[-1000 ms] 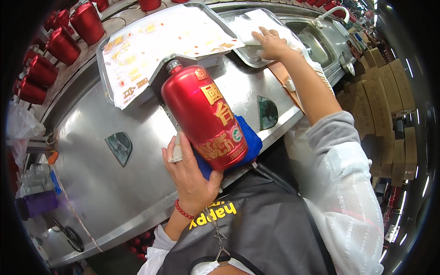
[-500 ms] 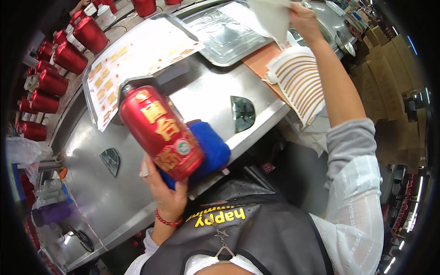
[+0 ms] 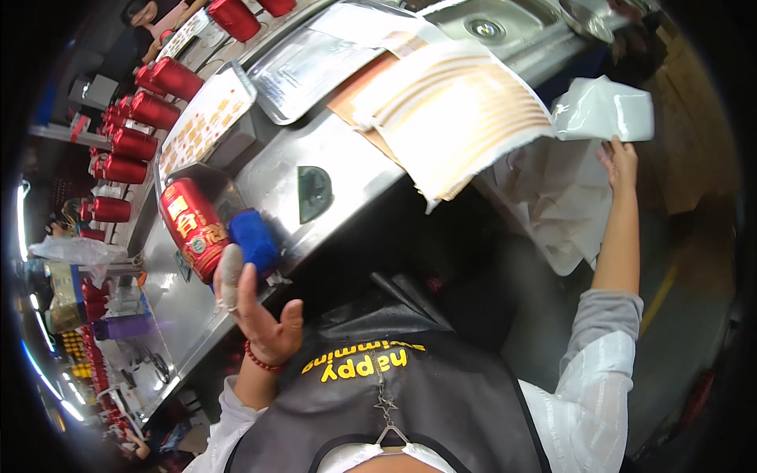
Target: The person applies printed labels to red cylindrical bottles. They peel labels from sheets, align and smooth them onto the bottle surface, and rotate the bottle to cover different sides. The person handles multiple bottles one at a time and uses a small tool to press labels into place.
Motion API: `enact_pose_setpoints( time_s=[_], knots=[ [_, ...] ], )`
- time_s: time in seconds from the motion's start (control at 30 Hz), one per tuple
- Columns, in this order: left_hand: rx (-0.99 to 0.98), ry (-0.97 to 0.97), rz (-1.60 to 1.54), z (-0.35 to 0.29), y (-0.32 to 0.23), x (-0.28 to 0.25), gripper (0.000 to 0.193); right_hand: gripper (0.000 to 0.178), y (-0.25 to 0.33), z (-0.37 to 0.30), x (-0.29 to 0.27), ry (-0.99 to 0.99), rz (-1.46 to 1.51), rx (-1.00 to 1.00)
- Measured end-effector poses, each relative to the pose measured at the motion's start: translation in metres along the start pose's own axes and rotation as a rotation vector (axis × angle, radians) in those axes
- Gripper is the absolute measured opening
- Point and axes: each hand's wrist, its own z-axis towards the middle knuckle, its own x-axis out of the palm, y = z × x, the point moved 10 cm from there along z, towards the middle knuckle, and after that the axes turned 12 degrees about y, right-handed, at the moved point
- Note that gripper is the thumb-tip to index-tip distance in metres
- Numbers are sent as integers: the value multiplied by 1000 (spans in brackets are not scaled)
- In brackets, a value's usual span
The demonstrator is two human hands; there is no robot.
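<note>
A red bottle (image 3: 192, 225) with gold lettering decals leans beside a folded blue cloth (image 3: 254, 240) on the steel table's near edge. Just below its base is my left hand (image 3: 266, 323), fingers stretched out and apart, a pale wrap around one finger. Whether that wrapped finger touches the bottle I cannot tell. Far out to the right, my right hand (image 3: 620, 164) has its fingers spread at the lower edge of a glossy white sheet (image 3: 605, 110). Sheets with curved gold stripes (image 3: 461, 106) overhang the table edge between my hands.
White crumpled papers (image 3: 564, 201) hang below the table at right. A dark green scraper (image 3: 315, 194) lies on the steel table (image 3: 276, 169). Behind are a decal-covered tray (image 3: 206, 118), a clear-covered metal tray (image 3: 303, 67), a sink (image 3: 493, 24) and several red bottles (image 3: 134, 142). Another person (image 3: 150, 24) sits across.
My right hand has carried the white sheet right and down, past the table edge, and its fingers have spread. My left hand has come off the bottle, which now rests by the cloth.
</note>
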Motion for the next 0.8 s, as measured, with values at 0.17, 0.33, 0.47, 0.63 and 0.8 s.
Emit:
enact_pose_setpoints(
  time_s=[0.17, 0.33, 0.47, 0.63, 0.8],
  knots=[
    [149, 294, 70, 65, -69, 93, 68, 45, -112, -58, 33, 63, -178, 258],
    [70, 451, 151, 123, -77, 175, 63, 41, -31, -152, 189, 620, 364, 162],
    [-1, 533, 31, 135, -64, 189, 63, 40, 27, -151, 219, 768, 374, -52],
    [16, 571, 16, 140, -66, 194, 62, 44, 86, -141, 237, 890, 237, -368],
    [-34, 541, 107, 126, -59, 194, 60, 38, 53, -126, 239, 808, 603, -215]
  ],
)
